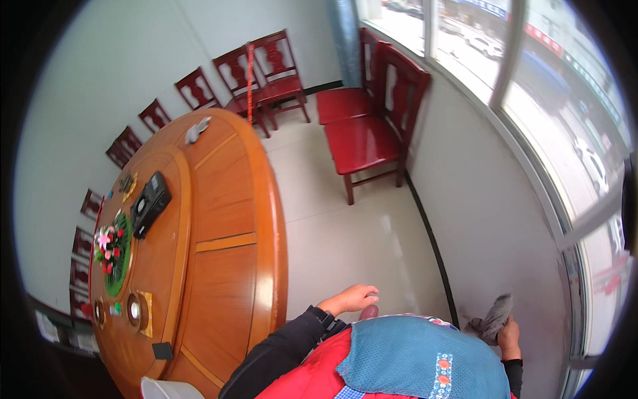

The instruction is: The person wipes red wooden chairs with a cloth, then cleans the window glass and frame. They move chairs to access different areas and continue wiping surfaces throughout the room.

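Note:
A crumpled grey cloth (497, 316) is gripped in my right hand (508, 335), low beside the wall under the window. My left hand (349, 299) hangs in front of my body with nothing in it, its fingers loosely bent. Below that hand is the floor, and a rounded reddish tip (369, 312), possibly a shoe, shows just under it. To the left stands a large round wooden table (224, 284) with a raised turntable (167, 259). Another grey cloth (198, 130) lies near the table's far edge.
On the turntable are a black portable gas stove (150, 204) and a flower arrangement (110, 249). Red wooden chairs (366, 142) stand by the window wall, with several more along the far wall. A white bin (169, 389) is at bottom left. Window frames (508, 55) run along the right.

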`<act>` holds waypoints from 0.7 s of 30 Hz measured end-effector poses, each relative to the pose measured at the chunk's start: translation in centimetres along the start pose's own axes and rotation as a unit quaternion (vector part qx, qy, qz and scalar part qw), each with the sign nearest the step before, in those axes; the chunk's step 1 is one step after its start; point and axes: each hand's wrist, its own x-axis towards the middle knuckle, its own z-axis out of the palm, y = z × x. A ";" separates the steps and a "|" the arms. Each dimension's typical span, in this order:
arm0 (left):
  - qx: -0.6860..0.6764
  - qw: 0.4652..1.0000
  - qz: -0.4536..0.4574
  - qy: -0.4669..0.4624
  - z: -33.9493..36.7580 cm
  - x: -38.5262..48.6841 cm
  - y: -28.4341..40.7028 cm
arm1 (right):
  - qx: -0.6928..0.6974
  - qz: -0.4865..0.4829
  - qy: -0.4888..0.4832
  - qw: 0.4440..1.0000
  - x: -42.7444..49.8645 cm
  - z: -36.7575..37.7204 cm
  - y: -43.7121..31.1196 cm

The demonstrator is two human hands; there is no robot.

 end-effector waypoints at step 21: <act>-0.283 0.788 -0.283 0.469 9.5 -15.3 -3.7 | 0.343 -0.031 -0.566 0.749 21.4 19.1 -38.3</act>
